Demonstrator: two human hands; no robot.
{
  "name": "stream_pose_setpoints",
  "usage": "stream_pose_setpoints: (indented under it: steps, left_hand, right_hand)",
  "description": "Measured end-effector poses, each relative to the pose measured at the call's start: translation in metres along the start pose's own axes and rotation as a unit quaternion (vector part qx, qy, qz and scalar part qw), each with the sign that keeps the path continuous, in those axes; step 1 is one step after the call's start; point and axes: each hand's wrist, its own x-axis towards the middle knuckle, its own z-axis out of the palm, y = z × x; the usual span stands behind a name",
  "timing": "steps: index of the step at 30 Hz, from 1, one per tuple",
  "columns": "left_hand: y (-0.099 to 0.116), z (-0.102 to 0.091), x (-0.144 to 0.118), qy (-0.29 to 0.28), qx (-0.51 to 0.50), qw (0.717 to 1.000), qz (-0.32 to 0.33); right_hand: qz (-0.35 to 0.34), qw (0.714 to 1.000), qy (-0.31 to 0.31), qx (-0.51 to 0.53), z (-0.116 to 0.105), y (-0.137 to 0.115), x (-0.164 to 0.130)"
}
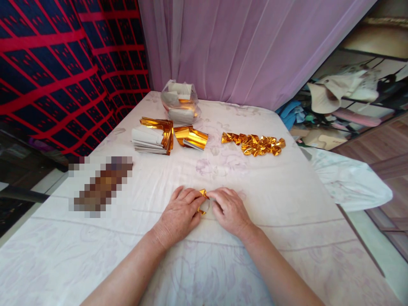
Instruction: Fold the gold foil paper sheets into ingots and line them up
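Note:
Between my hands, low over the tablecloth, is a small piece of gold foil paper (202, 211), bent and partly folded, with a gap showing in its middle. My left hand (181, 210) closes on its left side, fingers bent over it. From the other side my right hand (231, 208) pinches its upper edge with the fingertips. Much of the paper is hidden behind my fingers. Farther back lies a heap of folded gold foil pieces (263, 145). To its left are a few curved gold sheets (193, 137) and a fanned stack of gold-and-white paper (151, 140).
A clear plastic bag (180, 102) with more paper stands at the table's back. A blurred-out item (103, 185) lies at the left. The flowered tablecloth (204, 263) hangs over the edges. Purple curtain (223, 51) closes the back; cluttered shelves (347, 102) stand right.

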Motion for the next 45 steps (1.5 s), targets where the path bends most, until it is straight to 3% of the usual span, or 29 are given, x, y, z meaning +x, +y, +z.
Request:
stream_pose_setpoints:
  steps: [7, 17, 21, 27, 35, 45]
  left_hand:
    - [-0.007, -0.009, -0.003, -0.013, -0.019, 0.999, 0.049]
    - [-0.008, -0.007, -0.004, 0.122, 0.015, 0.992, -0.019]
    - [-0.009, -0.009, -0.004, 0.1, 0.065, 0.991, -0.055]
    - [-0.01, -0.004, -0.006, 0.072, 0.064, 0.995, -0.002]
    - [-0.003, -0.014, -0.005, 0.031, 0.028, 0.999, -0.012]
    - [-0.008, -0.011, -0.003, 0.054, 0.037, 0.998, 0.013]
  right_hand:
    - [-0.012, 1.0, 0.003, 0.013, -0.003, -0.003, -0.008]
    - [-0.039, 0.999, 0.003, 0.009, -0.007, -0.011, -0.021]
    - [-0.036, 0.999, 0.018, -0.008, -0.008, -0.011, -0.025]
    - [-0.023, 1.0, 0.019, -0.004, -0.007, -0.007, -0.024]
    - [-0.007, 0.999, 0.042, -0.029, -0.009, -0.005, -0.021]
    - [0.026, 0.997, 0.069, 0.0, -0.003, 0.006, -0.025]
